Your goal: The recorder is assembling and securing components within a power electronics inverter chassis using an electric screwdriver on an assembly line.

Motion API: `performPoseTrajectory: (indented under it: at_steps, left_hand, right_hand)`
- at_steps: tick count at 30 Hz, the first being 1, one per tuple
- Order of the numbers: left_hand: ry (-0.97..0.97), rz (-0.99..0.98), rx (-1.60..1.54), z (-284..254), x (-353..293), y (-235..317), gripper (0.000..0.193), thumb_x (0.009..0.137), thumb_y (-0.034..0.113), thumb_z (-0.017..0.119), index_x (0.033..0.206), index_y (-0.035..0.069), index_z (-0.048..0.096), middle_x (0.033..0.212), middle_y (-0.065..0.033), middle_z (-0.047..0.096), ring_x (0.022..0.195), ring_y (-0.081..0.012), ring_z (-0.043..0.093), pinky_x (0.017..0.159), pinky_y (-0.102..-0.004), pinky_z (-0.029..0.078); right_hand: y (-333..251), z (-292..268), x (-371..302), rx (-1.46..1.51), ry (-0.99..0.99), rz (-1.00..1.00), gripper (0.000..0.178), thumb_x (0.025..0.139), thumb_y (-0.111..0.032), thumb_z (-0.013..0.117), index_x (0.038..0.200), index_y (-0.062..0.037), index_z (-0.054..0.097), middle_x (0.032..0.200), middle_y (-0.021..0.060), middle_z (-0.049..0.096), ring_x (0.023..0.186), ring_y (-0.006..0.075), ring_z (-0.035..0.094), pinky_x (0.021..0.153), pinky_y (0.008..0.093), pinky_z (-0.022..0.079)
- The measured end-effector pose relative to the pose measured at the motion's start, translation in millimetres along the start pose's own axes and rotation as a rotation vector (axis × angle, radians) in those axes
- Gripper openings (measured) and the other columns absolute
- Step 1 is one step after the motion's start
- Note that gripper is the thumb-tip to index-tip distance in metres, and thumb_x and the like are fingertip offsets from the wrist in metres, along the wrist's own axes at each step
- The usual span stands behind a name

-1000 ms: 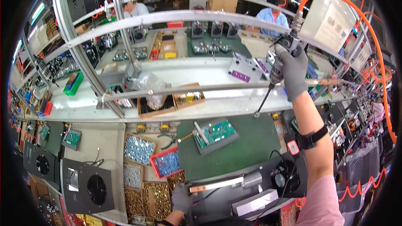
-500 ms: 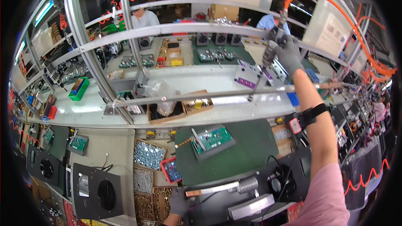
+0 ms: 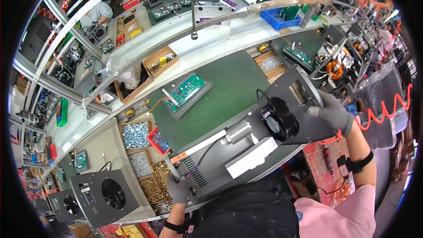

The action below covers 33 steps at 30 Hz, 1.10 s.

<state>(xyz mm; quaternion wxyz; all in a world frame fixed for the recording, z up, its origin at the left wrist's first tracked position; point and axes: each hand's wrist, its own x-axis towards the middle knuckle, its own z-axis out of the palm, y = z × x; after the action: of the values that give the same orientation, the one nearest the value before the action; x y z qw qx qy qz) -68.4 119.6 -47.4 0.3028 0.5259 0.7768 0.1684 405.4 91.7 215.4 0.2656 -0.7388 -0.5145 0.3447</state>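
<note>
A long dark grey metal housing point(image 3: 211, 172) lies slantwise along the near edge of the bench. It carries a black round fan point(image 3: 280, 121), a ribbed silver coil point(image 3: 238, 132) and a white-silver rectangular block point(image 3: 252, 158). My left hand point(image 3: 178, 190), in a grey glove, is closed on its left end by the vent slots. At the opposite end my right hand point(image 3: 335, 115), also gloved, grips the edge of the upright fan panel, thumb on the near face. Beyond the housing, a green circuit board point(image 3: 188, 91) on a dark plate rests on the green mat point(image 3: 233, 86).
Screw and nut bins point(image 3: 140, 164) stand left of the mat, beside a small red tray point(image 3: 159, 141). A driver point(image 3: 193, 9) hangs above the bench. Further left sits another fan panel point(image 3: 103, 196). A coil assembly point(image 3: 335, 68) stands at right; a metal rail point(image 3: 176, 39) crosses the view.
My right hand has let go of the hanging driver and come down onto the housing's right end. My left hand stays at the left end. The view has turned rightward, and the housing appears more tilted.
</note>
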Motion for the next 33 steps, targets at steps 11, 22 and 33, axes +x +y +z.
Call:
performPoseTrajectory:
  at_steps: [11, 22, 33]
  left_hand:
    - [-0.126, 0.635, 0.116, -49, 91, 294, 0.047, 0.079, 0.043, 0.06, 0.107, 0.006, 0.06, 0.098, -0.019, 0.062, 0.095, -0.0345, 0.059, 0.083, -0.0401, 0.044]
    - [-0.329, 0.997, 0.535, 110, 138, 464, 0.051, 0.086, 0.048, 0.047, 0.119, 0.01, 0.052, 0.117, -0.0157, 0.056, 0.114, -0.0293, 0.051, 0.095, -0.0387, 0.04]
    - [-0.556, 0.833, 0.583, 164, 185, 456, 0.067, 0.083, 0.058, 0.043, 0.135, 0.017, 0.041, 0.131, -0.0179, 0.043, 0.119, -0.0325, 0.048, 0.098, -0.0389, 0.04]
  right_hand:
    - [78, 58, -184, 0.677, 0.709, 0.318, 0.054, 0.076, -0.018, 0.058, 0.123, 0.0044, 0.044, 0.086, 0.0075, 0.059, 0.079, 0.0135, 0.056, 0.073, 0.0274, 0.046]
    - [36, 45, -162, -0.443, 0.568, 0.052, 0.031, 0.08, -0.02, 0.049, 0.101, 0.0018, 0.056, 0.093, 0.0142, 0.058, 0.102, 0.0292, 0.049, 0.107, 0.0432, 0.022]
    - [16, 48, -104, -0.384, 0.703, -0.088, 0.021, 0.073, -0.017, 0.05, 0.083, -0.0017, 0.06, 0.071, 0.011, 0.051, 0.079, 0.0281, 0.044, 0.079, 0.0387, 0.035]
